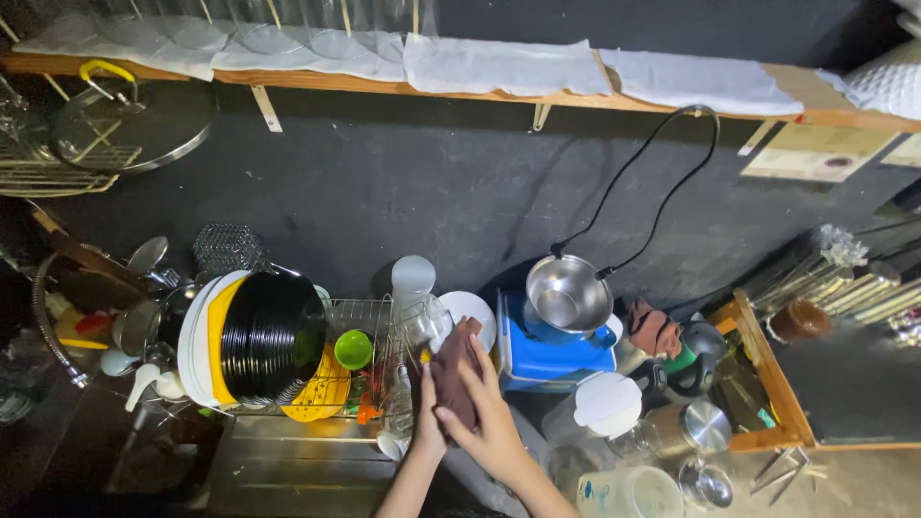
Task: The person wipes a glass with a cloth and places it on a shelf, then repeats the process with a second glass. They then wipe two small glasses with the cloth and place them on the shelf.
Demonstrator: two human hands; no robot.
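Both hands, the left hand [429,422] and right hand [489,422], are clamping a soft, limp brown cloth [455,369] beside the wire dish rack [369,317], bunching its light fabric, probably easiest gripped by a gathered fold.

A shelf [672,101] runs along the top of the frame with folded cloths [499,65] lying on it. At lower centre, both hands hold a rag [459,369]: the left hand [428,422] sits just left of the right hand [491,422]. A dish rack [369,317] stands left of the rag, with a stack of plates [259,336] at its left end. Right of the rag, a metal bowl [568,295] rests on a box [552,360]. A wooden tray [767,384] lies at the far right.
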